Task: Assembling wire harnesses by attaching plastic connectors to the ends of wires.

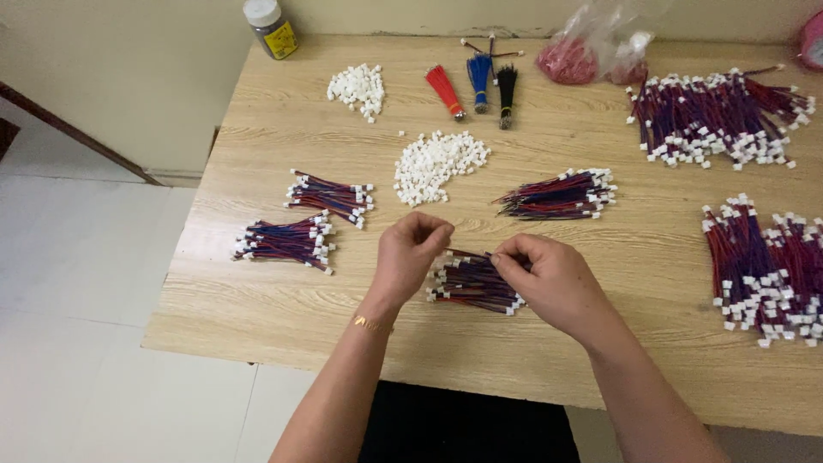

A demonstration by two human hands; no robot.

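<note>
Keep the left hand pinched on the white connector and the right hand gripping the wire straight above the wire bundle

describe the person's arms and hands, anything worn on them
Both forearms are bare, with no sleeves reaching into view and no gloves. The left hand has a thin gold-coloured chain bracelet at its wrist. The right hand and its wrist carry nothing visible: no watch, and no ring can be made out.
</note>
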